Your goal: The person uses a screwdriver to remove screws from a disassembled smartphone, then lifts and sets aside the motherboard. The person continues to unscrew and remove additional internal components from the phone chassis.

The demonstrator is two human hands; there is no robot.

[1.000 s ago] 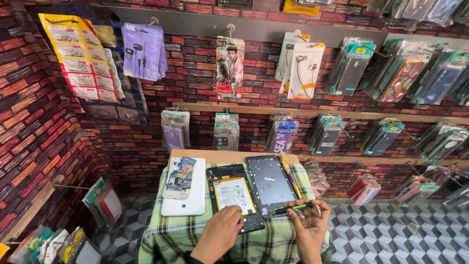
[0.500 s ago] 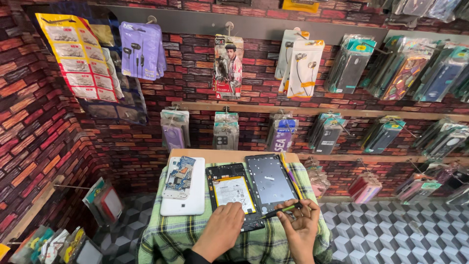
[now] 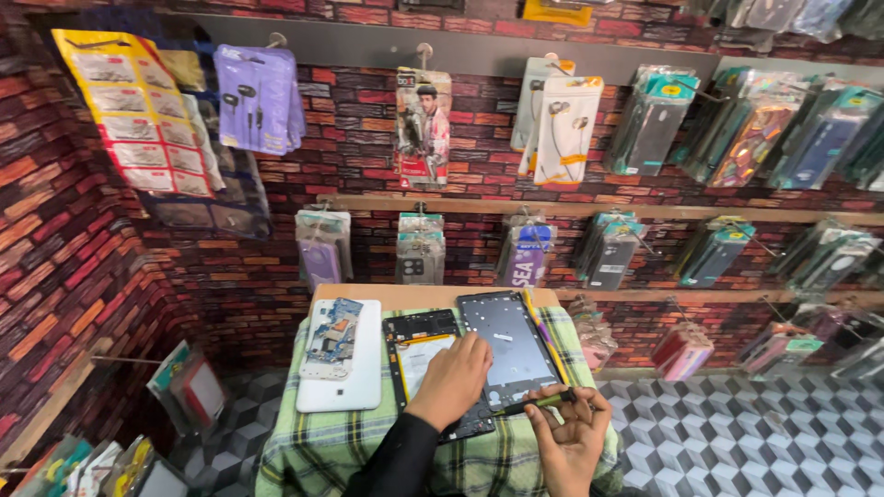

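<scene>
The person's left hand (image 3: 453, 379) lies palm down, fingers loosely spread, on the opened tablet body (image 3: 425, 364) in the middle of the table (image 3: 433, 296). It presses on the pale battery area and grips nothing; the fingertips reach the edge of the detached screen panel (image 3: 516, 348), which lies glass up just beside the body on its right. The right hand (image 3: 569, 440) is turned palm up near the table's front right corner, fingers curled around a slim tool with a green and black shaft (image 3: 539, 402). The tool lies almost flat, and its tip points left towards the lower edge of the screen panel; whether it touches I cannot tell. The left forearm wears a dark sleeve (image 3: 398, 460).

A green and yellow checked cloth (image 3: 304, 451) covers the table and hangs over its front. On the left part of it lies a white tablet back cover (image 3: 345, 377), and on top of that a smaller phone frame with its blue circuitry exposed (image 3: 333, 336), well apart from both hands.

Behind the table stands a wall papered in red brick pattern (image 3: 55, 276), with wooden rails carrying hanging packets of phone cases (image 3: 645, 120) and earphones (image 3: 560, 129). The floor (image 3: 737, 433) has grey and white cube-pattern tiles.
</scene>
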